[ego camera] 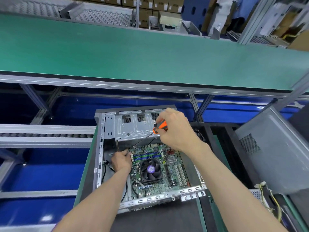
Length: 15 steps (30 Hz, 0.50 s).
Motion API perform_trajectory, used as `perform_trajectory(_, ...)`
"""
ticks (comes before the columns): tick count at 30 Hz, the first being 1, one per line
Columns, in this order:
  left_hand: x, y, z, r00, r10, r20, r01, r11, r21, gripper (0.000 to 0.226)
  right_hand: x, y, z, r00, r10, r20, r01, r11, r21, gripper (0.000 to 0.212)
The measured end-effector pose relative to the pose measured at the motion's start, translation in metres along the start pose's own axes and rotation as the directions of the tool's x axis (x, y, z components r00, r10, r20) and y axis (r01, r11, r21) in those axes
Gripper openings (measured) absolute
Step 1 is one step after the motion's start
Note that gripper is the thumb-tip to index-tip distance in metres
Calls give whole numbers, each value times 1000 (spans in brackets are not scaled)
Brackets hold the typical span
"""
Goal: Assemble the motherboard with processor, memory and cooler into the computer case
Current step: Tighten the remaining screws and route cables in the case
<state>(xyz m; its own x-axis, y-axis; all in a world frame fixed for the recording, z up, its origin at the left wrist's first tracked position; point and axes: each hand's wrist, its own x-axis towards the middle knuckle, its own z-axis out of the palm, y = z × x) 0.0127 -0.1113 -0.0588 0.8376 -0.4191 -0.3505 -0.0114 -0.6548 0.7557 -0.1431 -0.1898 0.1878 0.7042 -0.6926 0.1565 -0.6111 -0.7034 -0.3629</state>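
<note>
Head view: right hand (175, 129) grips screwdriver (158, 127); left hand (121, 160) fingers curled, grasp unclear, on motherboard (173, 166).

Head view: looks steeply down, close over the open grey metal computer case (107, 131).
Far background: wide-angle, seemingly blurred.

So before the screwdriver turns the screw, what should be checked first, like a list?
1. Motherboard lying inside the computer case: ok.
2. Cooler sitting on the board: ok.
3. Right hand holds the screwdriver by its orange handle: ok.
4. Screwdriver tip seated in a screw at the board's far-left corner: cannot tell, the left hand hides it.
5. Left hand's fingers clear of the tip: cannot tell.
6. Loose black cables lie across the memory slots under the shaft: not ok.
</note>
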Motion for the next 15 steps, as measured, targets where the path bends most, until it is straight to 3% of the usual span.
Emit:
perform_trajectory(7, -4, 1, -1, 999, 32, -12, -32, 999, 22, 28, -6, 5, 8, 989, 91, -120, -77, 990, 119, 13)
perform_trajectory(11, -6, 1, -2, 998, 67, -12, -66, 996, 68, 29, 6, -2, 14, 964, 173, -203, -168, 985, 42, 23)
perform_trajectory(15, -5, 3, -3, 997, 81, -1, -80, 992, 102, 28, 4, 9, 4, 979, 185, -82, -179, 981, 78, 16)
